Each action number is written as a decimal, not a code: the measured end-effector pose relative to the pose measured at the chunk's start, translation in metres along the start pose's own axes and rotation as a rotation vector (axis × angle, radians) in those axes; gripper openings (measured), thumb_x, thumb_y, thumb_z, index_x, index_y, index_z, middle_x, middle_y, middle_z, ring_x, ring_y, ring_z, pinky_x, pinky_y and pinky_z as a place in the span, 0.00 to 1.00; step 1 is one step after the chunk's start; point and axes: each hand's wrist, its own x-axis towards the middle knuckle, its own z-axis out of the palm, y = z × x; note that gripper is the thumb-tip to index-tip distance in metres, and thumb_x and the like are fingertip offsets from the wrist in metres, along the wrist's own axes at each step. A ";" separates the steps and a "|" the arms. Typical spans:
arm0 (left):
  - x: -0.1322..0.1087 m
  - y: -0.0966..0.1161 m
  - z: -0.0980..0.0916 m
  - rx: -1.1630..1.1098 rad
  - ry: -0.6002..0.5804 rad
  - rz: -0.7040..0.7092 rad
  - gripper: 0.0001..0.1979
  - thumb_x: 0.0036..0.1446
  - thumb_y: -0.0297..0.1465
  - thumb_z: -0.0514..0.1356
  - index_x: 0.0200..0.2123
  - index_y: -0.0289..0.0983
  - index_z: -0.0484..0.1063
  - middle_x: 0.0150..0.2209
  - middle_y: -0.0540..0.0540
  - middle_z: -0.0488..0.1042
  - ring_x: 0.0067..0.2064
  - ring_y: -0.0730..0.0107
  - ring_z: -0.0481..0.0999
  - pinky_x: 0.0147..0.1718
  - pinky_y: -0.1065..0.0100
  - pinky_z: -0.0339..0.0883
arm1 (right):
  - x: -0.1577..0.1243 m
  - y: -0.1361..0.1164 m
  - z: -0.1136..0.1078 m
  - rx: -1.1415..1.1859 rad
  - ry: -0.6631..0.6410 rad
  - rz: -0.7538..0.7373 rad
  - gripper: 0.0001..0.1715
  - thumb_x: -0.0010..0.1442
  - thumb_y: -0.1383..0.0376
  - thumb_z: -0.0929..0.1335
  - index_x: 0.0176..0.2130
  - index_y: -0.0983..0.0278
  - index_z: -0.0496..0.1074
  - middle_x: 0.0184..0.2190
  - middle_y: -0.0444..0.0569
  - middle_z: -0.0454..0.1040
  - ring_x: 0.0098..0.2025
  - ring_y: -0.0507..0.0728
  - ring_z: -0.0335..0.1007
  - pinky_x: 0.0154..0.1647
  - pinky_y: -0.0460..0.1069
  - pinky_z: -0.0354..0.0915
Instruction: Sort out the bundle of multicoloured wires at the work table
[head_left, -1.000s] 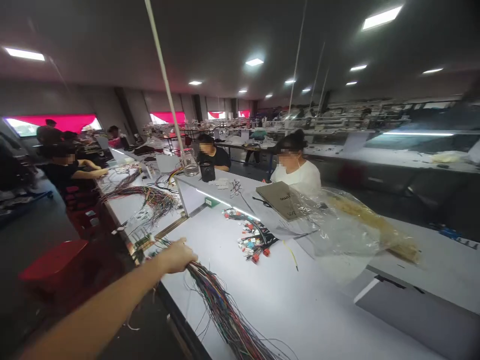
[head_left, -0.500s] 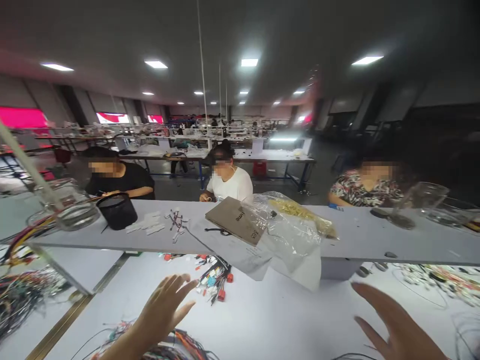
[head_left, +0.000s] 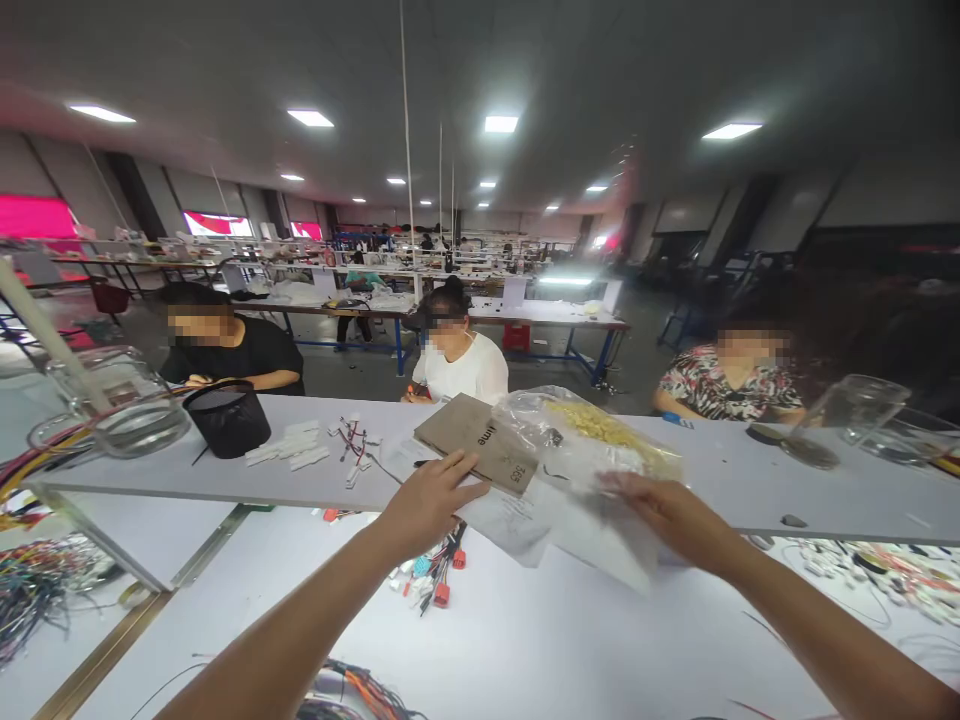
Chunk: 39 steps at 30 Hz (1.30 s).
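Observation:
My left hand (head_left: 433, 500) reaches to the front edge of the raised shelf. Its fingers are stretched apart and lie at the lower left edge of a grey-brown notebook (head_left: 469, 435), with the thumb near the papers under it. A black pen or cord end (head_left: 422, 463) shows beside the fingertips. My right hand (head_left: 667, 508) is over the lower part of a clear plastic bag (head_left: 525, 405) that holds small yellow pieces (head_left: 589, 422). Its fingertips are blurred, so whether they grip the bag cannot be made out. White sheets (head_left: 517, 530) hang over the shelf edge.
On the shelf stand a black mesh bin (head_left: 229, 420), white connectors (head_left: 289, 445), short wired leads (head_left: 352, 450) and glass jars (head_left: 139, 420). Connector bundles (head_left: 427, 575) and wire harnesses (head_left: 360, 690) lie on the bench below. Three people (head_left: 465, 365) sit across from me.
Both hands have moved forward and inward, from above the lower bench up to the shelf. The left is now at the notebook and the right at the plastic bag.

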 end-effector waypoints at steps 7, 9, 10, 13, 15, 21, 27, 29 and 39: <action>-0.002 0.001 0.005 -0.076 0.087 -0.029 0.35 0.44 0.12 0.52 0.54 0.43 0.67 0.65 0.47 0.55 0.66 0.58 0.52 0.59 0.51 0.58 | 0.011 0.000 -0.040 0.597 0.321 0.256 0.26 0.61 0.48 0.62 0.53 0.58 0.67 0.47 0.52 0.76 0.49 0.61 0.72 0.54 0.59 0.66; 0.000 0.002 0.004 -0.100 0.075 0.011 0.35 0.45 0.11 0.52 0.55 0.42 0.66 0.65 0.46 0.54 0.66 0.59 0.51 0.60 0.52 0.58 | 0.009 -0.003 -0.037 0.469 0.257 0.205 0.25 0.61 0.48 0.62 0.52 0.58 0.69 0.49 0.51 0.75 0.52 0.62 0.69 0.58 0.61 0.62; 0.003 0.003 0.004 -0.114 0.062 0.034 0.35 0.46 0.12 0.52 0.55 0.43 0.66 0.65 0.46 0.54 0.66 0.60 0.51 0.60 0.53 0.57 | 0.008 -0.005 -0.034 0.373 0.214 0.165 0.25 0.62 0.48 0.61 0.51 0.58 0.70 0.50 0.51 0.74 0.54 0.62 0.67 0.60 0.62 0.59; 0.015 0.010 0.005 -0.162 0.005 0.131 0.34 0.47 0.12 0.52 0.56 0.43 0.65 0.66 0.46 0.53 0.67 0.61 0.49 0.61 0.54 0.56 | 0.001 -0.010 -0.025 0.088 0.058 -0.032 0.21 0.63 0.51 0.60 0.50 0.55 0.71 0.52 0.48 0.72 0.57 0.62 0.65 0.65 0.64 0.49; 0.028 0.017 0.006 -0.206 -0.032 0.197 0.35 0.46 0.12 0.52 0.56 0.44 0.65 0.66 0.47 0.52 0.67 0.61 0.49 0.62 0.55 0.54 | -0.005 -0.011 -0.024 -0.042 -0.036 -0.166 0.18 0.64 0.55 0.61 0.51 0.52 0.70 0.51 0.45 0.73 0.54 0.59 0.67 0.66 0.66 0.44; 0.086 0.046 0.004 -0.371 -0.090 0.373 0.33 0.49 0.14 0.55 0.56 0.44 0.66 0.64 0.47 0.56 0.64 0.67 0.56 0.61 0.65 0.55 | -0.028 0.007 -0.043 -0.183 -0.020 -0.290 0.17 0.64 0.59 0.61 0.52 0.51 0.69 0.50 0.45 0.74 0.53 0.60 0.67 0.65 0.68 0.39; 0.161 0.079 0.016 -0.493 -0.080 0.576 0.22 0.57 0.21 0.54 0.55 0.40 0.68 0.65 0.43 0.54 0.64 0.67 0.55 0.62 0.67 0.53 | -0.056 0.043 -0.064 -0.162 0.003 -0.144 0.18 0.64 0.60 0.60 0.52 0.50 0.69 0.50 0.45 0.74 0.53 0.59 0.68 0.67 0.65 0.41; 0.183 0.091 0.023 -0.509 -0.103 0.590 0.27 0.54 0.17 0.54 0.55 0.43 0.67 0.65 0.46 0.53 0.64 0.67 0.55 0.61 0.66 0.54 | -0.065 0.058 -0.069 -0.159 0.033 -0.101 0.19 0.64 0.61 0.60 0.53 0.51 0.69 0.50 0.47 0.73 0.53 0.60 0.68 0.67 0.66 0.39; 0.268 0.135 0.060 -0.369 -0.120 0.647 0.26 0.53 0.19 0.54 0.55 0.41 0.68 0.62 0.45 0.59 0.61 0.64 0.60 0.60 0.65 0.55 | -0.091 0.128 -0.093 -0.149 0.218 0.163 0.26 0.62 0.50 0.59 0.52 0.59 0.71 0.54 0.50 0.71 0.57 0.65 0.64 0.65 0.68 0.48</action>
